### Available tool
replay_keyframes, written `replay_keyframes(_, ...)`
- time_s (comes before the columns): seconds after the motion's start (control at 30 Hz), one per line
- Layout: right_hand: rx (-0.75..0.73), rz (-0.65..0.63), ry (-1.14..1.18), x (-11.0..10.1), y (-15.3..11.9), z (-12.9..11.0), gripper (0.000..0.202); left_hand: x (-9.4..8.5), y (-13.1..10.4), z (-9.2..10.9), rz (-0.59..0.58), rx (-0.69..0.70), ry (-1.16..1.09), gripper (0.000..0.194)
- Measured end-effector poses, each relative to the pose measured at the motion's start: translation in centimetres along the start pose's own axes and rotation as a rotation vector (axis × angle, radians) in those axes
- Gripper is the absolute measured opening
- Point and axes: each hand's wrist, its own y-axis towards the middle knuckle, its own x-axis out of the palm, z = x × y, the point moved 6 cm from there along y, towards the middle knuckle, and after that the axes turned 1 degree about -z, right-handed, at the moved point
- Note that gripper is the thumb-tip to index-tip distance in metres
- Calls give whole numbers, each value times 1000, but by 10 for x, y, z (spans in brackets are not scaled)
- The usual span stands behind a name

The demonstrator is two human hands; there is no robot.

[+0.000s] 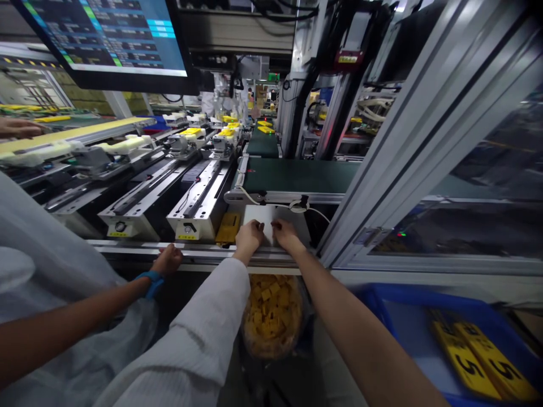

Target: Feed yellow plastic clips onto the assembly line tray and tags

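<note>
My left hand (250, 236), at the end of a white sleeve, rests over the left part of a white sheet or plate (266, 216) on the ledge. Its fingers are curled together; what they hold, if anything, is too small to tell. Facing it on the right side of the same white surface, my right hand (286, 234) has its fingertips pinched, and nothing can be made out between them. A small gap separates the two hands. Just left of my left hand lies a yellow block-like part (229, 227).
Beneath the ledge (203, 252) is a round clear container of yellow pieces (271, 316). A blue bin (407, 316) with yellow labelled parts is lower right. A co-worker's hand (168, 259) is at left. A green conveyor (301, 175) and metal frame (407, 135) stand beyond.
</note>
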Motion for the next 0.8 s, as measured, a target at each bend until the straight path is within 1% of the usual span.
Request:
replay_keyframes(0.13, 41, 39, -10, 1, 3, 9, 27, 2, 2, 0, -27, 11, 30, 31)
replay_keyframes(0.33, 45, 30, -4, 5, 6, 15, 23, 5, 0, 2, -63, 79, 68, 32)
replay_keyframes(0.5, 17, 11, -10, 4, 4, 10, 27, 7, -2, 6, -77, 142, 87, 33)
replay_keyframes(0.7, 26, -67, -59, 7, 0, 1, 14, 6, -4, 7, -68, 184, 88, 35)
replay_keyframes(0.8, 41, -83, -91, 10, 1, 2, 19, 6, -5, 8, -65, 194, 88, 33)
